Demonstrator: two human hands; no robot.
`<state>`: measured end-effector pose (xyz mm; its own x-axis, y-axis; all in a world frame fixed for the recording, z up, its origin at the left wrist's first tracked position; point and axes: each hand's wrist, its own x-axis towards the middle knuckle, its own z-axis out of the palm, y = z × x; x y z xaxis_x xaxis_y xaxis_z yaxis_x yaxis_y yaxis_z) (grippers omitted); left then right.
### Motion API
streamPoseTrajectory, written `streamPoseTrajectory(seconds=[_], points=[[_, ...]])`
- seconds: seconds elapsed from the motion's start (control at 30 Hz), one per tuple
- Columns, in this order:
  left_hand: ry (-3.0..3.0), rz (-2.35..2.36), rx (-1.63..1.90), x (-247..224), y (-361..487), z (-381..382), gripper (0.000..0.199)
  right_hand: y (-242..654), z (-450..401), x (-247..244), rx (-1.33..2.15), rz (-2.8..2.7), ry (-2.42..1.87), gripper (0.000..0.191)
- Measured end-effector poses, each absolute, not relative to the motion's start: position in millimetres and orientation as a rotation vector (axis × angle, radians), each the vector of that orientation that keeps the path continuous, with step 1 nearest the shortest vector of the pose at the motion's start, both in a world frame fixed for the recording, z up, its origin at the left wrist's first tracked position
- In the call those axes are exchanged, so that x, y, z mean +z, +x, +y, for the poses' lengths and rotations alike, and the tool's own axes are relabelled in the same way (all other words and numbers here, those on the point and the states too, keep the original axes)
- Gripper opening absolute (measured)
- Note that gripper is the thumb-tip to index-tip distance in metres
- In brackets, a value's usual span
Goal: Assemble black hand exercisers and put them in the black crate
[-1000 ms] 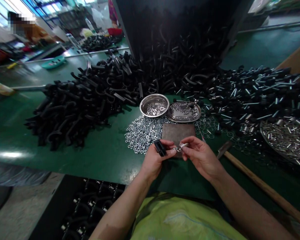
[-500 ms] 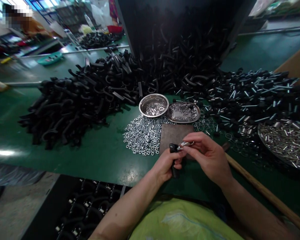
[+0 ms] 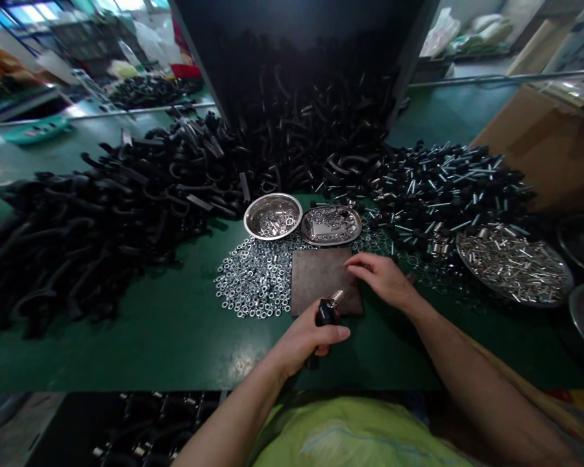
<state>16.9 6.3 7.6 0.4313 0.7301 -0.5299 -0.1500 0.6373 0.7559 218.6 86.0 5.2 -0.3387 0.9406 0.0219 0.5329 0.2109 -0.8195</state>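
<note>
My left hand (image 3: 302,338) is closed around a black curved plastic handle (image 3: 326,313), its thumb stretched along the side. From the head of the handle a coiled metal spring (image 3: 337,298) sticks up, tilted to the right. Over the right part of a flat brown metal plate (image 3: 316,275) hovers my right hand (image 3: 383,279), apart from the handle. Its thumb and fingertips are pinched together; whatever is between them is too small to make out. Left of the plate lies a heap of small metal nuts (image 3: 255,279).
Behind the plate stand a round steel bowl (image 3: 248,226) and an oval steel tray (image 3: 357,236) with small rings. Black handles (image 3: 126,214) are heaped at left and back. At right are black-headed bolts (image 3: 448,188), a dish of pins (image 3: 516,266) and a cardboard box (image 3: 520,143).
My right hand has left the spring and moved away over the plate. The spring stays on the handle, which my left hand has lowered toward me. The view has turned right.
</note>
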Motion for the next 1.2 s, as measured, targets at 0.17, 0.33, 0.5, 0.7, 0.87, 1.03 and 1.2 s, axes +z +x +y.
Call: streamPoseTrajectory(seconds=[0.17, 0.33, 0.5, 0.7, 0.87, 1.03, 1.2], points=[[0.826, 1.084, 0.696, 5.5, 12.1, 5.9, 0.037, 247.6, 123.1, -23.4, 0.459, -2.192, -1.618, 0.006], [0.775, 1.085, 0.742, 6.8, 11.5, 12.0, 0.04, 243.4, 123.5, -23.5, 0.45, -2.129, -1.606, 0.008], [0.598, 1.044, 0.78, 4.7, 13.9, 21.2, 0.043, 238.0, 114.8, 8.8, 0.417, -1.832, -1.427, 0.007], [0.407, 0.912, 0.78, 12.1, 22.5, 32.3, 0.058, 216.2, 85.3, 53.3, 0.387, -1.794, -1.278, 0.02], [0.377, 0.844, 0.76, 23.6, 29.5, 34.5, 0.064, 188.2, 52.1, 49.0, 0.433, -2.053, -1.053, 0.044], [0.458, 0.907, 0.782, 21.4, 34.2, 28.6, 0.057, 178.3, 40.1, 28.3, 0.314, -2.12, -1.081, 0.05], [0.707, 1.067, 0.805, 12.7, 32.6, 23.5, 0.04, 176.9, 32.2, 24.5, 0.253, -2.126, -1.058, 0.044]])
